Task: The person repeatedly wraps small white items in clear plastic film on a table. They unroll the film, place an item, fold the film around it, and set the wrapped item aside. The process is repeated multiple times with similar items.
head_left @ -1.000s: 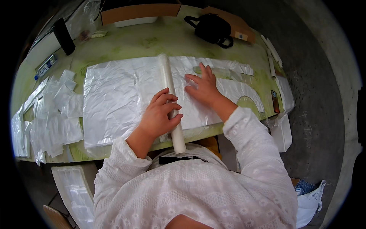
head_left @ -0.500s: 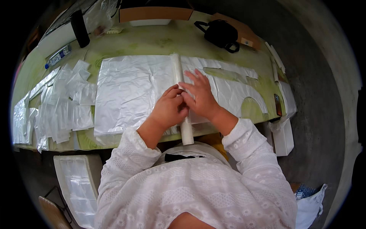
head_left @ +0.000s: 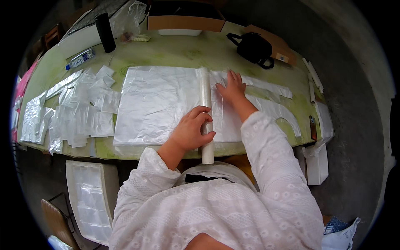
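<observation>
A long white tube [head_left: 206, 93] lies across a stack of thin, shiny white plastic bags [head_left: 160, 104], one end reaching past the table edge toward me. My left hand [head_left: 189, 130] is bent over the lower half of the tube, its fingers curled onto it and the thumb against its near part. To the right of the tube, my right hand [head_left: 234, 89] has its fingers spread over the right-hand plastic sheets [head_left: 258, 104], with nothing in it. Those sheets have a handle-like cut-out and a rounded notch.
Smaller clear plastic pieces [head_left: 79, 112] lie heaped on the left. Further back are a water bottle [head_left: 80, 59], a black cylinder [head_left: 105, 33], a cardboard box [head_left: 186, 23] and a black bag [head_left: 252, 48]. A phone [head_left: 313, 127] rests at the right edge; a white bin [head_left: 89, 196] stands below left.
My hands, together at the tube before, are now apart. The right one has moved right and away from me; the left sits lower along the tube. The whole view has shifted a little.
</observation>
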`<state>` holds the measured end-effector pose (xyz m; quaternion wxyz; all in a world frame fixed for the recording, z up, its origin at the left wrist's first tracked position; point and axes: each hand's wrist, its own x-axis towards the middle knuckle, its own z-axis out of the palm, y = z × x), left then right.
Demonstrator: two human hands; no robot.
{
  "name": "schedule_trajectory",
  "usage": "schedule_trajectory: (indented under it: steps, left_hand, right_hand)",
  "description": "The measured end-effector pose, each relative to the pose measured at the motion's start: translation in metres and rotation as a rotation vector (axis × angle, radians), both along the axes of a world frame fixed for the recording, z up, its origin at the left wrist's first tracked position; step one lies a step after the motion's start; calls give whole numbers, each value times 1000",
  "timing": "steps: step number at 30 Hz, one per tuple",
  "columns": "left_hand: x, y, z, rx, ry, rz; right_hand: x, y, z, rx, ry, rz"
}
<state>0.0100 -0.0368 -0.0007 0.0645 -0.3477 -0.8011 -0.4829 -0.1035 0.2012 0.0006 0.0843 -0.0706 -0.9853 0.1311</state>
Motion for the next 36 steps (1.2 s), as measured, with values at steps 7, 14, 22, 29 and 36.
schedule_trajectory:
  steps: [7,14,22,29,36]
  left_hand:
    - [0,-7,-16,292,167,195]
    - [-27,5,40,-15,209,-212]
    - [-30,-24,7,-177,-207,-75]
    - [9,-36,42,-440,382,364]
    - [36,-55,33,-320,-367,342]
  right_hand:
    - [109,-56,-7,-404,168,833]
    - [149,-87,5,-613,364,758]
    - [165,-72,8,-453,498,772]
    - [172,-59,-4,-625,487,691]
    - [169,-59,-12,-712,485,662]
